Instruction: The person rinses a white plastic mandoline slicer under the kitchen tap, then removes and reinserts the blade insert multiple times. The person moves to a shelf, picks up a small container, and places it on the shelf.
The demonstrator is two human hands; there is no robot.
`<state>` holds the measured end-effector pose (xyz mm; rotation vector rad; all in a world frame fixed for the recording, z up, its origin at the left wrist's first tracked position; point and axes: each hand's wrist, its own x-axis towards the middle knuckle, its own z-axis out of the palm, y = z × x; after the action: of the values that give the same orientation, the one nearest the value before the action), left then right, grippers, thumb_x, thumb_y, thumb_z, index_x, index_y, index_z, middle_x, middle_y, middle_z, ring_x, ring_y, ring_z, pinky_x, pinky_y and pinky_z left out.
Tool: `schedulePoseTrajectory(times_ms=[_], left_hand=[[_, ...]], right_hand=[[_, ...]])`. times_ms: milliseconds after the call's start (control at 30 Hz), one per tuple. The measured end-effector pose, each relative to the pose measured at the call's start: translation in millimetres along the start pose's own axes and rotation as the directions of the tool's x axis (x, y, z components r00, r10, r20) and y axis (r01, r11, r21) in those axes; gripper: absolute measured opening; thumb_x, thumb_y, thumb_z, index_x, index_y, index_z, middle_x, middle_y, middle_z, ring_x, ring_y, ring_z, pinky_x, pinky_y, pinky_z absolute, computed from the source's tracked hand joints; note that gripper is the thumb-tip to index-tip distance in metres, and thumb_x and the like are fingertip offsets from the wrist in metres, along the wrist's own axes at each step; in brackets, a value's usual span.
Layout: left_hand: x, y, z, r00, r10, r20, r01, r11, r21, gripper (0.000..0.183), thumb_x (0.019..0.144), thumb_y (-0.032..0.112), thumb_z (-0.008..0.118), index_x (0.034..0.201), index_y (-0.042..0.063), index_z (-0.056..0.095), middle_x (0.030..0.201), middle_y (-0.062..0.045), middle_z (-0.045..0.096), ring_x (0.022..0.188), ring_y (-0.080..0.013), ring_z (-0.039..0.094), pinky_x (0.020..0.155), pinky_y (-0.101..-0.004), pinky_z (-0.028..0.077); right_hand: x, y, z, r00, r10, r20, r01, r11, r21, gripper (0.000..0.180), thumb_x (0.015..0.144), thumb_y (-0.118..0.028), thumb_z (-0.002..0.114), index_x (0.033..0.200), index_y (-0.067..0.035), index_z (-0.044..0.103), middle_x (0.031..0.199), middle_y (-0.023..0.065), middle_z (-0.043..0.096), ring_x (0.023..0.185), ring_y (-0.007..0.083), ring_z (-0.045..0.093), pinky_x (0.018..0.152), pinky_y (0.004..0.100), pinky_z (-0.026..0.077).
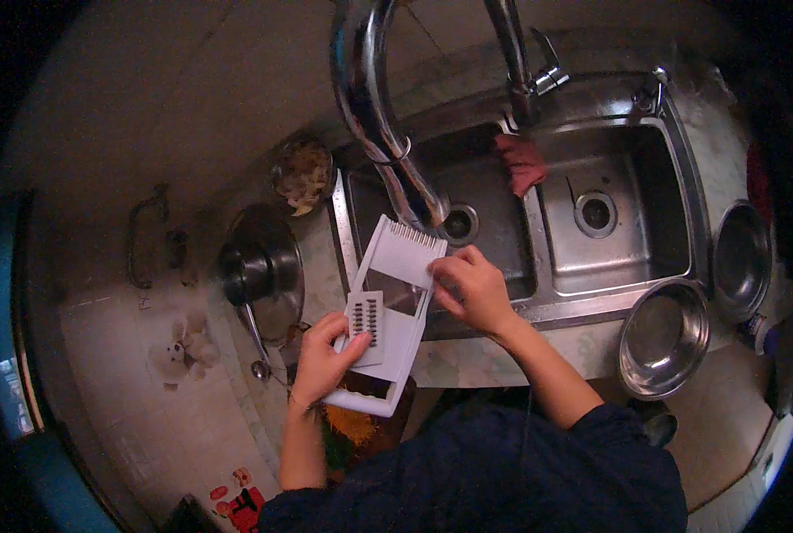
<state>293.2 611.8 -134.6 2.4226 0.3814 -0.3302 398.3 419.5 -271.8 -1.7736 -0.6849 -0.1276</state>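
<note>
A white plastic mandoline slicer (400,333) with a row of metal teeth at its far end is tilted over the front edge of the left sink basin (496,266). My left hand (323,360) holds its near part, the thumb pressing a small white grater insert (378,350) with two rows of dark blades against the frame. At the slicer's right side, near the toothed end, the bent fingers of my right hand (473,290) pinch the edge. Part of the frame's left side is covered by the left hand.
A curved chrome faucet (366,100) reaches down close to the slicer. Pink cloth (522,163) drapes over the divider beside the right basin (636,256). Left of the sink are a bowl of pale food pieces (306,176) and a metal pan (286,300); a steel bowl (666,340) stands right.
</note>
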Motion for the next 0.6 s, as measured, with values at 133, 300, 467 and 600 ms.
schedulePoseTrajectory(times_ms=[133, 300, 467, 600], left_hand=[[8, 7, 8, 0.999, -0.023, -0.038, 0.021, 0.998, -0.053, 0.017, 0.077, 0.014, 0.063, 0.077, -0.002, 0.057, 0.076, -0.01, 0.054, 0.071, -0.0187, 0.053, 0.066, -0.0274, 0.041], [13, 6, 13, 1.0, -0.02, -0.019, 0.02, 0.999, -0.042, 0.02, 0.076, 0.015, 0.065, 0.074, -0.002, 0.056, 0.075, -0.009, 0.054, 0.071, -0.0178, 0.053, 0.066, -0.0274, 0.041], [13, -2, 17, 0.999, -0.021, -0.031, 0.019, 0.997, -0.073, 0.023, 0.072, 0.017, 0.07, 0.073, -0.001, 0.056, 0.074, -0.008, 0.054, 0.071, -0.0177, 0.054, 0.065, -0.0276, 0.042], [12, 2, 21, 1.0, 0.014, -0.019, -0.015, 0.999, -0.049, 0.023, 0.07, 0.018, 0.072, 0.073, -0.001, 0.057, 0.075, -0.008, 0.055, 0.071, -0.0176, 0.055, 0.065, -0.0279, 0.042]], right_hand=[[-8, -6, 4, 0.975, 0.21, -0.067, -0.198, 0.968, 0.151, 0.016, 0.072, -0.012, 0.062, 0.085, -0.005, 0.055, 0.078, 0.0085, 0.057, 0.073, 0.0263, 0.056, 0.06, 0.0342, 0.047], [-10, -16, 3, 0.969, 0.248, -0.015, -0.24, 0.948, 0.209, 0.013, 0.074, -0.013, 0.061, 0.082, -0.004, 0.059, 0.073, 0.0086, 0.058, 0.064, 0.024, 0.057, 0.057, 0.0328, 0.046], [-12, -28, 9, 0.905, 0.42, 0.072, -0.402, 0.784, 0.473, 0.013, 0.073, -0.013, 0.063, 0.081, -0.003, 0.064, 0.07, 0.0075, 0.06, 0.061, 0.016, 0.058, 0.055, 0.0289, 0.047], [-10, -42, 7, 0.889, 0.42, 0.181, -0.449, 0.723, 0.525, 0.012, 0.073, -0.006, 0.064, 0.084, -0.003, 0.065, 0.08, 0.0074, 0.062, 0.068, 0.0139, 0.059, 0.059, 0.0244, 0.047]])
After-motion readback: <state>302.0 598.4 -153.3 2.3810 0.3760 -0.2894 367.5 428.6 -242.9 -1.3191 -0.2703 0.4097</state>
